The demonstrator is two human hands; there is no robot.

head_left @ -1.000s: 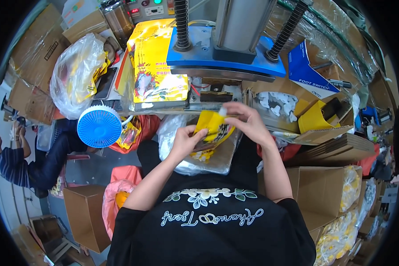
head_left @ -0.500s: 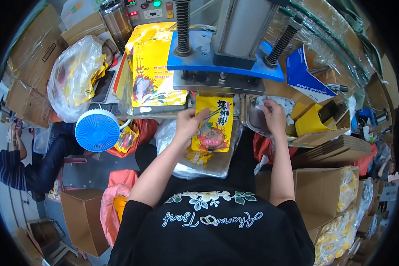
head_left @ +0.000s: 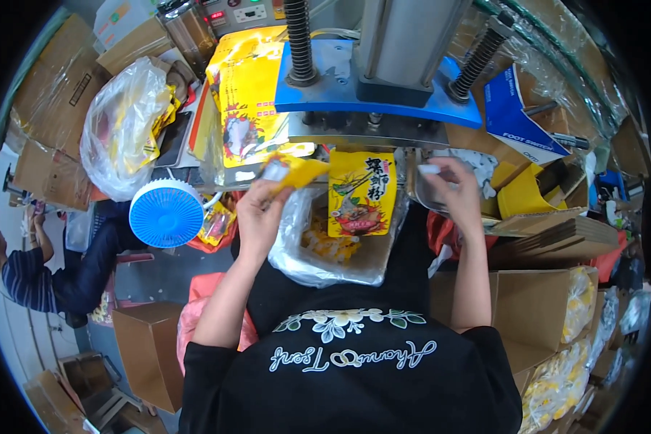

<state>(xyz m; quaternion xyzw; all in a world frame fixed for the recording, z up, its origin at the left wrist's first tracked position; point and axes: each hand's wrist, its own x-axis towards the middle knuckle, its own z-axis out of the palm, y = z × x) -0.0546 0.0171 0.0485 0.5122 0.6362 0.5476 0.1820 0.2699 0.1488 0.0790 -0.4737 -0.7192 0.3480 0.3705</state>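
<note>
Pinched in my left hand (head_left: 260, 217) is a yellow piece of packaging (head_left: 305, 173), blurred, with a pale patch at its left end. To its right, a yellow printed food pouch (head_left: 362, 199) hangs upright beneath the press plate (head_left: 369, 134), touched by neither hand. My right hand (head_left: 457, 192), smeared by motion, has a small white piece (head_left: 428, 169) at its fingertips. It hovers over a metal tray (head_left: 421, 189) beside crumpled white material (head_left: 477, 168). Below the pouch sits a plastic-lined box (head_left: 383, 267) with small yellow pieces (head_left: 329, 242) inside.
A blue-plated press (head_left: 383, 101) with springs stands ahead. Large yellow pouches (head_left: 249, 94) lie left of it, near a blue fan (head_left: 168, 217) and a clear bag (head_left: 119, 130). Cardboard boxes (head_left: 535, 311) flank my right side. Another person (head_left: 32, 271) sits far left.
My left hand has left the upright pouch and moved left, now with a yellow piece in it. My right hand has a small white piece showing at its fingertips. The view has shifted slightly.
</note>
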